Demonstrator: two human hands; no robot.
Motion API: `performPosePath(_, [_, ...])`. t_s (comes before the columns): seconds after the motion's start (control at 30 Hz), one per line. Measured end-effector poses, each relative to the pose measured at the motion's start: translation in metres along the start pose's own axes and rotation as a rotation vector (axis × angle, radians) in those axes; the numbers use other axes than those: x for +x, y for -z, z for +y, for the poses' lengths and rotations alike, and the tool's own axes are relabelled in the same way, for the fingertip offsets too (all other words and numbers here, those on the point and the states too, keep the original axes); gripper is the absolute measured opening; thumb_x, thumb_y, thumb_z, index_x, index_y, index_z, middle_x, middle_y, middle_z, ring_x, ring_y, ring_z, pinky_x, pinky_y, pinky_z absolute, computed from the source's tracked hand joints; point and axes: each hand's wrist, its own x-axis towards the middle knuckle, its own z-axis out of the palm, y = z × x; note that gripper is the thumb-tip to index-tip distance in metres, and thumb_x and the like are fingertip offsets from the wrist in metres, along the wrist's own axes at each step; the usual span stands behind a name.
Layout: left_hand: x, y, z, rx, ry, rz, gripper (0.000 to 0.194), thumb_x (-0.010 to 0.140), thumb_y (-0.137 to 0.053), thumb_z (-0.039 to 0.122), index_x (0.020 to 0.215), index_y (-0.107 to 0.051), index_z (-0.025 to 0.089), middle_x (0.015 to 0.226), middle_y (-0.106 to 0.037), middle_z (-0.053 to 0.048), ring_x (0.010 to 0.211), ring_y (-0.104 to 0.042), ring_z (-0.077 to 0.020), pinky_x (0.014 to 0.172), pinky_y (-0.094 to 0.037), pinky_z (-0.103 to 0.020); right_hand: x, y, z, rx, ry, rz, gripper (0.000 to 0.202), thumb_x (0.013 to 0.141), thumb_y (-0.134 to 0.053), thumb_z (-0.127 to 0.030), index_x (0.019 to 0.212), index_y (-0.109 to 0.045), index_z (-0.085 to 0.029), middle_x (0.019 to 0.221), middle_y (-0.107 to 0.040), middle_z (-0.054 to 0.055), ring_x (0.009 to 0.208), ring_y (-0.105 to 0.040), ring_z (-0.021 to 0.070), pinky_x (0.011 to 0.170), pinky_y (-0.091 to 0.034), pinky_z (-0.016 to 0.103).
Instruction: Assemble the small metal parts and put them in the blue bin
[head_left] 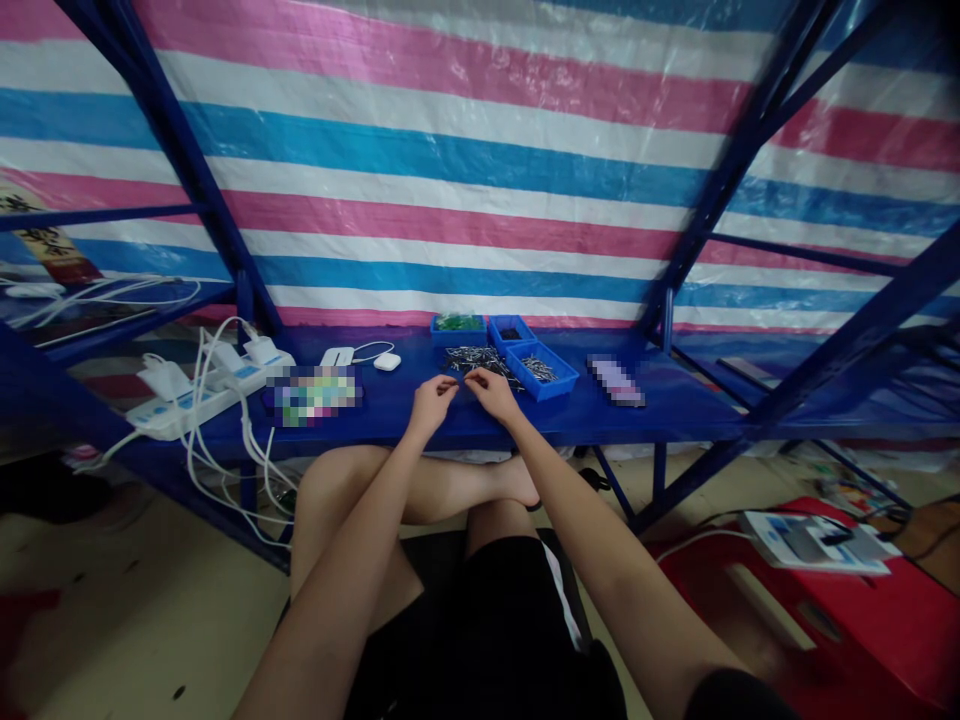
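The left hand (433,400) and right hand (491,393) have fingertips pinched, maybe on something too tiny to see. They are near the pile of thin black-and-silver pieces (476,362) on the blue table (390,415), by 3 blue plastic boxes (551,388).

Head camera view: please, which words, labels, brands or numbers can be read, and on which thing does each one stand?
No text can be read.
Hanging banner: dark characters, too blurred.
Left power strip: blue marks, too small.
Right power strip: no marks readable.
Phone: pixelated, nothing readable.
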Motion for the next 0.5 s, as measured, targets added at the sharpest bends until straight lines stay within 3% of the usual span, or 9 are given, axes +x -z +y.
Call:
performPosePath(0.3, [-0.004,0.006,0.010,0.137,0.003,-0.012,0.035,0.083,-0.042,0.041,0.075,-0.064,0.015,0.073,-0.067,-0.004,0.068,-0.058,-0.0155,0.066,-0.042,-0.025,-0.003,0.002,-0.004,-0.071,0.019,-0.033,0.022,0.082,-0.044,-0.032,0.079,-0.062,-0.018,0.075,-0.063,0.000,0.069,-0.054,0.0119,0.069,-0.040,0.022])
performPosePath(0.5, [-0.001,0.003,0.006,0.077,-0.009,0.004,0.023,0.079,-0.049,0.030,0.086,-0.064,0.015,0.083,-0.068,-0.006,0.075,-0.061,-0.0162,0.071,-0.044,-0.026,-0.001,0.000,0.000,-0.053,0.036,-0.021,0.019,0.081,-0.047,-0.028,0.084,-0.062,-0.017,0.079,-0.064,0.000,0.071,-0.055,0.0114,0.071,-0.040,0.022])
